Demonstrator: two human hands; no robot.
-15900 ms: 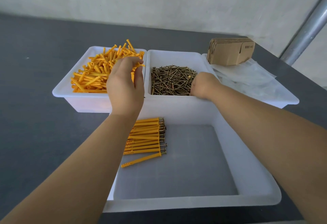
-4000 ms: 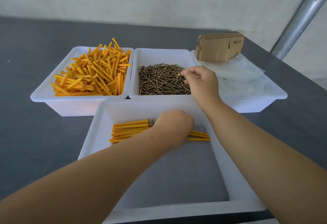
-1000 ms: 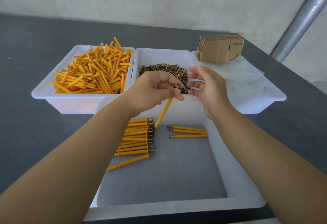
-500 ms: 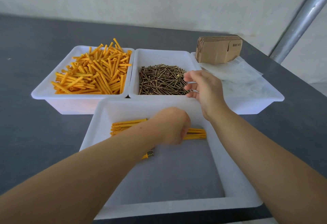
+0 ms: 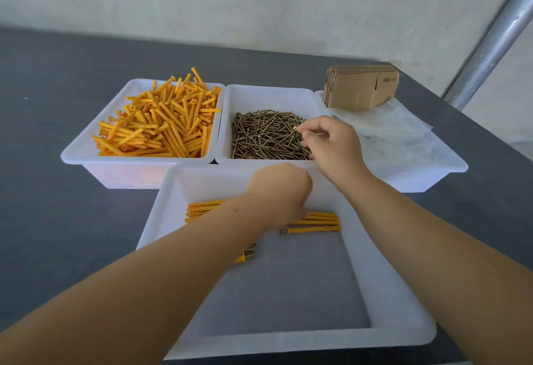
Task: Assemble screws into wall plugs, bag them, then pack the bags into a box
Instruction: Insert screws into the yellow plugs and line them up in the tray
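My left hand (image 5: 279,191) hangs knuckles up inside the near white tray (image 5: 403,307). Its fingertips are hidden where they meet a small group of assembled plugs with screws (image 5: 320,222). A larger row of assembled plugs (image 5: 202,209) lies partly under my left forearm. My right hand (image 5: 331,145) reaches over the middle tray, thumb and forefinger pinching a screw at the right side of the screw pile (image 5: 265,137). Loose yellow wall plugs (image 5: 155,128) fill the left tray.
A stack of flat cardboard boxes (image 5: 360,88) and clear plastic bags (image 5: 395,131) sit in the right tray (image 5: 432,174). The dark table ends just past it. A metal pole (image 5: 490,39) slants up at the far right.
My left hand carried an assembled plug down into the near tray, and the right-hand group grew by one. My right hand moved back to the screw pile and pinched its fingers together.
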